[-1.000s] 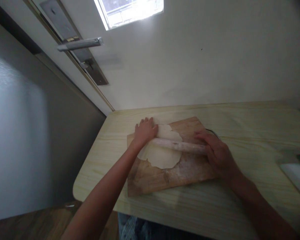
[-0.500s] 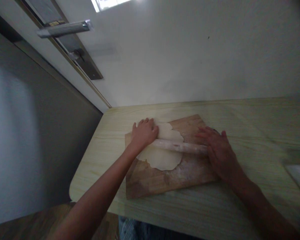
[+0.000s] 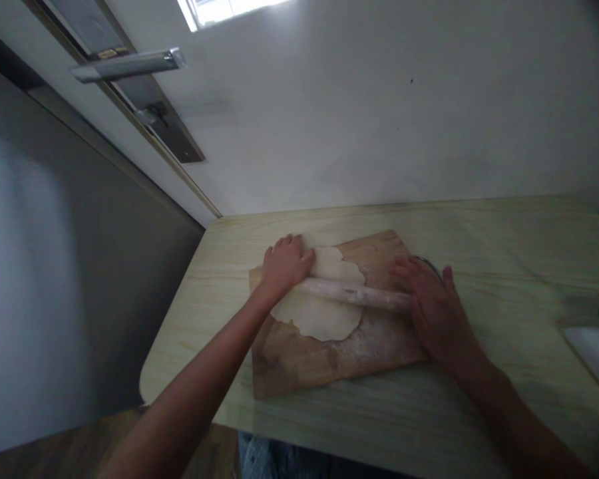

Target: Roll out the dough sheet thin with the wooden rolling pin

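A flat round of pale dough (image 3: 324,318) lies on a floured wooden board (image 3: 304,362) on a light wood table (image 3: 479,239). A floury rolling pin (image 3: 352,293) rests across the dough. My left hand (image 3: 284,265) lies flat over the pin's left end, fingers stretched out. My right hand (image 3: 436,309) presses palm-down on the pin's right end, fingers spread and extended.
The table butts against a white wall. A door with a metal lever handle (image 3: 130,63) stands at the upper left. A white object (image 3: 596,352) sits at the table's right edge. The table's rounded left corner (image 3: 152,379) drops to a wooden floor.
The pin and both hands have stayed over the middle of the dough, shifting only slightly. The view has dipped a little.
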Demonstrator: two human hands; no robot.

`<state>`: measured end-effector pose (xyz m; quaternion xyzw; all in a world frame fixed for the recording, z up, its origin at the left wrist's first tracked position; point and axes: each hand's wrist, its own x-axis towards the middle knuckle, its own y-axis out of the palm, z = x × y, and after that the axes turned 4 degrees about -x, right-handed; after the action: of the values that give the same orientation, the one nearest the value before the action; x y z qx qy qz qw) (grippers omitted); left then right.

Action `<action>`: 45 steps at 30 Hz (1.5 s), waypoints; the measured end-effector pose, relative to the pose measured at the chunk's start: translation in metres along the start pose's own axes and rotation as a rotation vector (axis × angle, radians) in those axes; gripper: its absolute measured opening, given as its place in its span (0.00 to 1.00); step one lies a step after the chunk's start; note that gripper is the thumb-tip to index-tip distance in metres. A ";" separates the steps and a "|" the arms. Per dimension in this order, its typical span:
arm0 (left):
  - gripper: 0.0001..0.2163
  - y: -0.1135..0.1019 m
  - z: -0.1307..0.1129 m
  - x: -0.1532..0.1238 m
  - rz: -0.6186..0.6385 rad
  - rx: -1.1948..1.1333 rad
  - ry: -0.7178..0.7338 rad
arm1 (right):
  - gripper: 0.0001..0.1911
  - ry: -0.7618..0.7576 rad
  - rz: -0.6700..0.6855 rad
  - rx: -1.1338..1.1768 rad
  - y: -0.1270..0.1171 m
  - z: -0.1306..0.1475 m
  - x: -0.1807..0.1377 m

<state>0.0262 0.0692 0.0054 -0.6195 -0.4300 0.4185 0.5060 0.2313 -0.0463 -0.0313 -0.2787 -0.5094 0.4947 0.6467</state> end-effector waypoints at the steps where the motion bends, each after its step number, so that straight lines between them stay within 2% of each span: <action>1: 0.21 0.000 -0.001 0.000 -0.026 0.012 0.006 | 0.21 0.009 0.005 0.010 0.000 0.000 0.000; 4: 0.22 -0.001 -0.003 -0.004 -0.073 0.054 0.032 | 0.21 0.014 0.029 0.014 0.001 -0.002 -0.001; 9: 0.19 -0.001 -0.001 -0.004 -0.034 0.026 -0.003 | 0.20 -0.013 0.004 -0.051 0.002 -0.001 0.001; 14: 0.20 -0.001 -0.003 -0.004 -0.116 0.059 0.011 | 0.20 -0.004 0.015 -0.062 0.004 -0.001 0.000; 18: 0.19 -0.001 -0.004 -0.006 -0.117 0.059 0.032 | 0.21 -0.052 0.066 -0.116 -0.004 0.001 0.004; 21: 0.18 -0.004 -0.001 -0.008 -0.097 0.056 0.100 | 0.20 -0.099 0.155 -0.162 -0.015 0.003 0.012; 23: 0.18 -0.007 0.003 -0.009 -0.064 0.058 0.167 | 0.19 -0.167 0.234 -0.194 -0.020 0.005 0.020; 28: 0.18 -0.014 0.017 -0.006 0.055 0.059 0.358 | 0.16 -0.504 0.386 -0.214 -0.017 0.006 0.048; 33: 0.21 -0.010 0.027 0.001 0.158 0.023 0.526 | 0.22 -0.666 0.448 -0.175 -0.006 0.005 0.060; 37: 0.23 -0.005 0.029 0.005 0.177 -0.016 0.540 | 0.27 -0.677 0.507 -0.050 -0.005 0.004 0.060; 40: 0.23 -0.005 0.028 0.006 0.165 -0.062 0.540 | 0.31 -0.612 0.552 0.024 -0.006 0.004 0.060; 45: 0.22 -0.007 0.027 0.008 0.185 -0.151 0.618 | 0.31 -0.593 0.623 0.023 -0.007 0.007 0.058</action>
<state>0.0016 0.0850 0.0077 -0.7894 -0.2278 0.2223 0.5250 0.2266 0.0037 -0.0008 -0.2577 -0.5593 0.7307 0.2948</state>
